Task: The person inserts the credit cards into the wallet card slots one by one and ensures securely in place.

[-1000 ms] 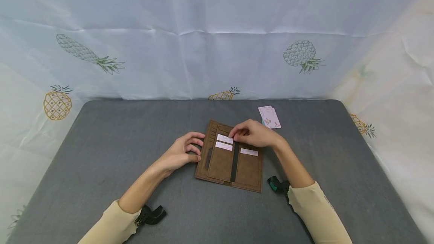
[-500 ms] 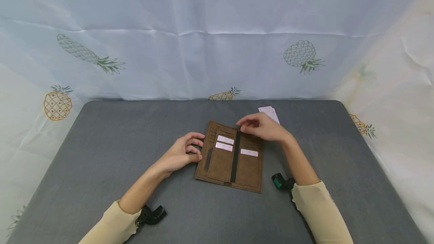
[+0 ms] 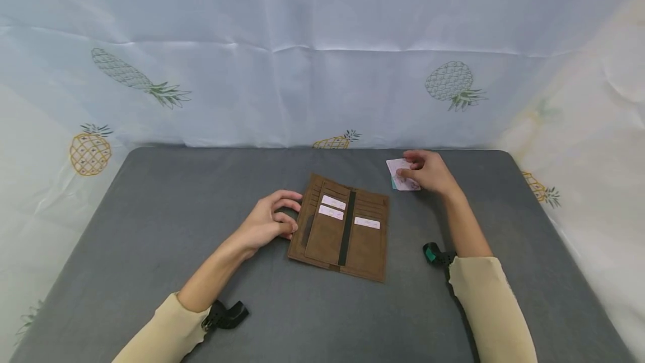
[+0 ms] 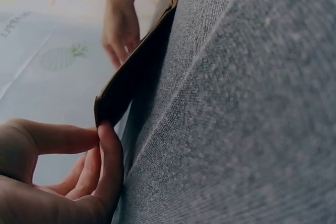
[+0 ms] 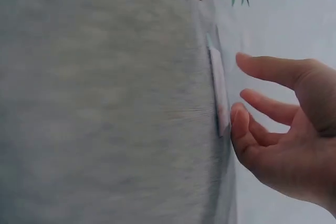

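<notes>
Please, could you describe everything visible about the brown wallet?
The brown wallet looks like leather and lies open, slightly turned, on the grey table. In the head view, a dark strip runs between its two inner panels, which have rows of card slots. Two pale cards show one above the other in the left panel, and one pale card in the right. The left hand pinches the wallet's left edge, which looks raised off the table in the left wrist view.

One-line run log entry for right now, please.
left grip: pinches edge of wallet | right grip: over loose cards on table, holding none | wallet: unfolded, three cards tucked in
</notes>
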